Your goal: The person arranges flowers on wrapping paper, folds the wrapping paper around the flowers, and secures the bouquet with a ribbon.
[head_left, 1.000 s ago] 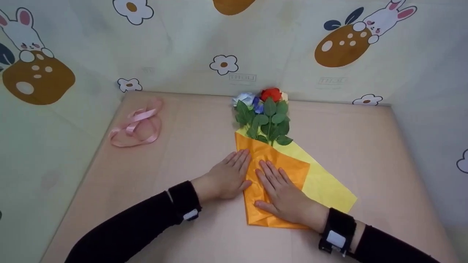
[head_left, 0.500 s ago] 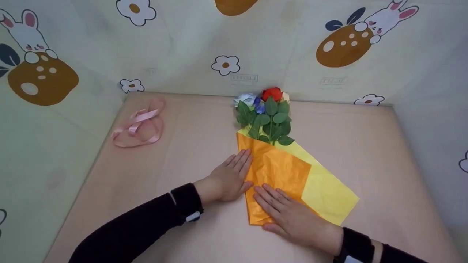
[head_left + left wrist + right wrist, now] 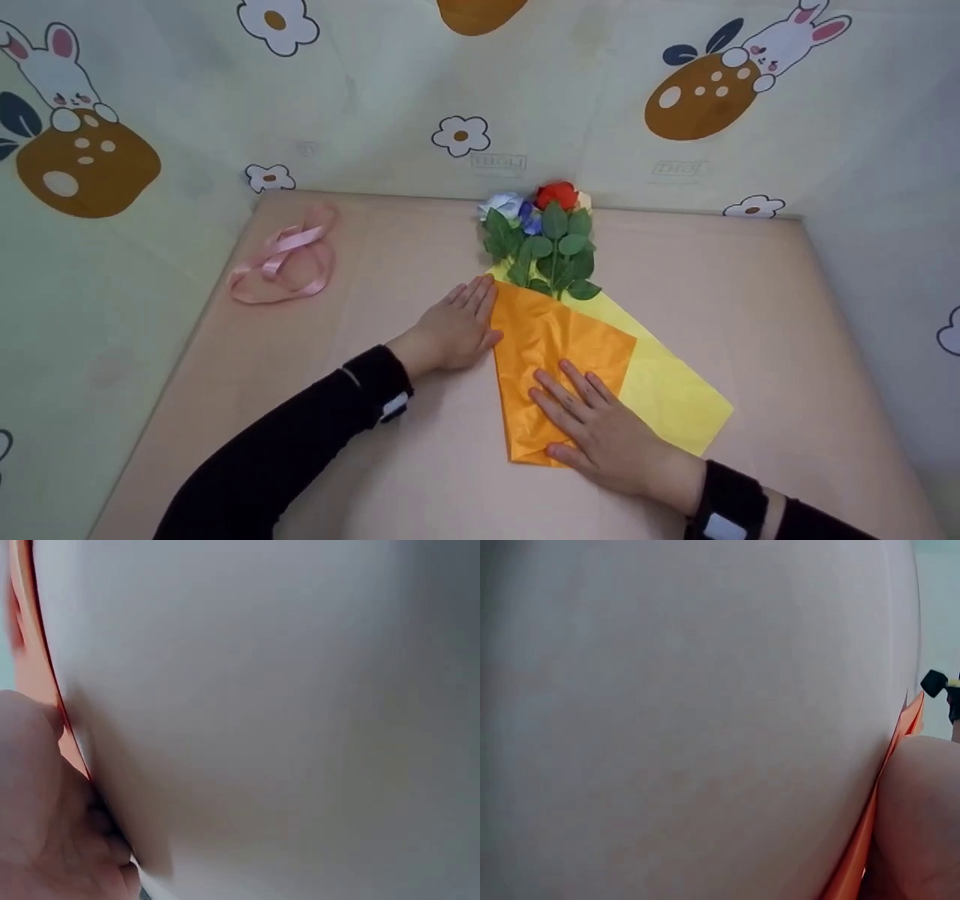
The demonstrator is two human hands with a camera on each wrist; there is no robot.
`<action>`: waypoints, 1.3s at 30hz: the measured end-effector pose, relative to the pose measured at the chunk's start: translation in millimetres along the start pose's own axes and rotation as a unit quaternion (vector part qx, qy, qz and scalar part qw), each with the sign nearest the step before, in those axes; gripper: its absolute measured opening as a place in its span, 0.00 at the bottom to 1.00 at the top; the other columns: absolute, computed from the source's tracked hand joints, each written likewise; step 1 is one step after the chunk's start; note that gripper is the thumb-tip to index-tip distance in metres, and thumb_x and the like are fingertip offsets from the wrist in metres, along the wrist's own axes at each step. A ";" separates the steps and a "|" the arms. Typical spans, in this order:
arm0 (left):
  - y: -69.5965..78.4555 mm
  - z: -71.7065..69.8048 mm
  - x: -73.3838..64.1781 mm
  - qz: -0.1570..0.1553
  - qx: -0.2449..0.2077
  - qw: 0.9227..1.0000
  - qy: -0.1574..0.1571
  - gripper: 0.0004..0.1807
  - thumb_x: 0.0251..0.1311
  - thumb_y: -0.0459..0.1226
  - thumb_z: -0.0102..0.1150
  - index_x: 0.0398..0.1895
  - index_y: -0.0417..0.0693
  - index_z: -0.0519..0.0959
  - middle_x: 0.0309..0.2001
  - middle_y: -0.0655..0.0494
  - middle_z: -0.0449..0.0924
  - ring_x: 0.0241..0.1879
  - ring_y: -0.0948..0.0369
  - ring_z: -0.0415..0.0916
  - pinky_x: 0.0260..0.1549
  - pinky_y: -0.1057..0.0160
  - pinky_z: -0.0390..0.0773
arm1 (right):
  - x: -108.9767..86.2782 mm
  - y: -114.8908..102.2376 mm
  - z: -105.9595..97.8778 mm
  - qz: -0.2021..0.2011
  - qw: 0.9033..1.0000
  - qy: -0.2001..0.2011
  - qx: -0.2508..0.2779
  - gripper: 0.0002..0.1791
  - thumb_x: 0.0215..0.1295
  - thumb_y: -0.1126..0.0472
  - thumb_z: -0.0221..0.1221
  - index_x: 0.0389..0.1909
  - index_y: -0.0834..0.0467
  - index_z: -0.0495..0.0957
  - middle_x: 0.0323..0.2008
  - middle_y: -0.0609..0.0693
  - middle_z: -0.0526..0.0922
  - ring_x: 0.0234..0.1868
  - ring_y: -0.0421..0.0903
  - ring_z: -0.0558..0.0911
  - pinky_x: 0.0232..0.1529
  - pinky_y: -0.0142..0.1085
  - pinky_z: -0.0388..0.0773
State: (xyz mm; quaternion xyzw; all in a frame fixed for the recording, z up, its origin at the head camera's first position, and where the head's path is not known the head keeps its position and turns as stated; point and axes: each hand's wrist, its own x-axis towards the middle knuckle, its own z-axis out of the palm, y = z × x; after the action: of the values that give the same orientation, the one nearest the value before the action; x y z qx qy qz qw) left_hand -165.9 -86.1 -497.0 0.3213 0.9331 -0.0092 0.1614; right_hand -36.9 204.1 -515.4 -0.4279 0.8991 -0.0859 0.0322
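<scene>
A bouquet (image 3: 553, 236) of red, blue and pale flowers with green leaves lies at the far middle of the table. Its stems run under wrapping paper, orange (image 3: 525, 330) on the folded-over flap and yellow (image 3: 679, 397) on the part spread to the right. My left hand (image 3: 456, 326) touches the flap's left folded edge near its top corner, fingers straight. Spread flat, my right hand (image 3: 600, 427) presses on the lower part of the orange flap. In the left wrist view, part of the left hand (image 3: 45, 817) shows beside the orange edge.
A loosely looped pink ribbon (image 3: 300, 240) lies at the back left of the table (image 3: 405, 255). Behind the table hangs a pale cloth (image 3: 375, 90) printed with rabbits and flowers, which also covers both sides.
My left hand has slid up along the folded edge to the top corner. My right hand moved down the flap toward the lower right, then slightly back up. The flowers stay put.
</scene>
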 end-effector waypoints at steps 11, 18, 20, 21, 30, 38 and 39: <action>29.1 6.5 -17.4 -0.016 0.039 0.999 0.006 0.45 0.88 0.59 0.27 0.88 0.32 0.41 0.88 0.35 0.35 0.88 0.45 0.36 0.85 0.48 0.41 | 0.0 -2.2 -0.5 -0.002 1.000 -0.009 0.002 0.40 0.87 0.40 0.48 0.88 0.56 0.56 0.88 0.54 0.53 0.85 0.67 0.55 0.77 0.65 0.62; 72.1 19.1 -53.9 -0.001 0.092 0.996 -0.004 0.47 0.86 0.62 0.24 0.88 0.34 0.43 0.88 0.36 0.38 0.88 0.45 0.39 0.85 0.48 0.45 | -1.0 -3.4 -1.8 0.004 1.000 -0.001 0.002 0.41 0.87 0.39 0.49 0.88 0.59 0.56 0.88 0.54 0.53 0.85 0.66 0.55 0.77 0.65 0.62; 77.8 21.4 -59.2 -0.001 0.108 0.994 -0.008 0.49 0.85 0.65 0.22 0.89 0.34 0.43 0.89 0.36 0.38 0.88 0.46 0.39 0.85 0.49 0.45 | -1.1 -3.2 -2.1 0.007 1.000 0.000 0.004 0.41 0.87 0.39 0.50 0.87 0.60 0.56 0.88 0.55 0.53 0.85 0.66 0.55 0.77 0.65 0.62; 79.3 22.2 -60.5 -0.001 0.114 0.993 -0.012 0.50 0.84 0.66 0.21 0.89 0.35 0.42 0.89 0.37 0.37 0.88 0.46 0.38 0.85 0.50 0.44 | -1.2 -3.0 -2.4 0.006 1.000 0.001 0.003 0.42 0.87 0.39 0.50 0.87 0.61 0.56 0.88 0.55 0.53 0.85 0.66 0.55 0.77 0.65 0.62; 74.4 24.6 -62.1 0.009 0.110 0.993 -0.033 0.69 0.65 0.84 0.19 0.90 0.39 0.36 0.89 0.40 0.29 0.89 0.48 0.32 0.85 0.50 0.40 | -1.6 0.4 -2.3 0.000 1.000 0.003 0.005 0.42 0.87 0.39 0.50 0.87 0.60 0.57 0.88 0.55 0.54 0.85 0.66 0.55 0.77 0.65 0.62; 72.5 25.2 -62.0 0.011 0.114 0.993 -0.029 0.80 0.49 0.92 0.21 0.90 0.40 0.35 0.89 0.41 0.27 0.89 0.49 0.31 0.85 0.50 0.39 | -1.3 1.4 -2.7 -0.003 1.000 0.004 0.004 0.41 0.86 0.39 0.51 0.87 0.61 0.58 0.87 0.55 0.55 0.85 0.67 0.57 0.77 0.64 0.64; 72.4 25.4 -61.8 0.010 0.115 0.993 -0.030 0.80 0.49 0.92 0.21 0.90 0.40 0.35 0.89 0.41 0.27 0.89 0.49 0.31 0.85 0.50 0.39 | -1.2 1.5 -2.7 -0.004 1.000 0.006 0.002 0.41 0.86 0.39 0.51 0.87 0.61 0.58 0.87 0.55 0.56 0.85 0.67 0.57 0.77 0.64 0.64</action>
State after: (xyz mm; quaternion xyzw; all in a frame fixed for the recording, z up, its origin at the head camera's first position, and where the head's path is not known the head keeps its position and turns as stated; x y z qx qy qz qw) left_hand -68.9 -68.6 -495.8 0.3465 0.9174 -0.1246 0.1509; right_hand -37.6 206.2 -513.0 -0.4308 0.8975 -0.0906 0.0273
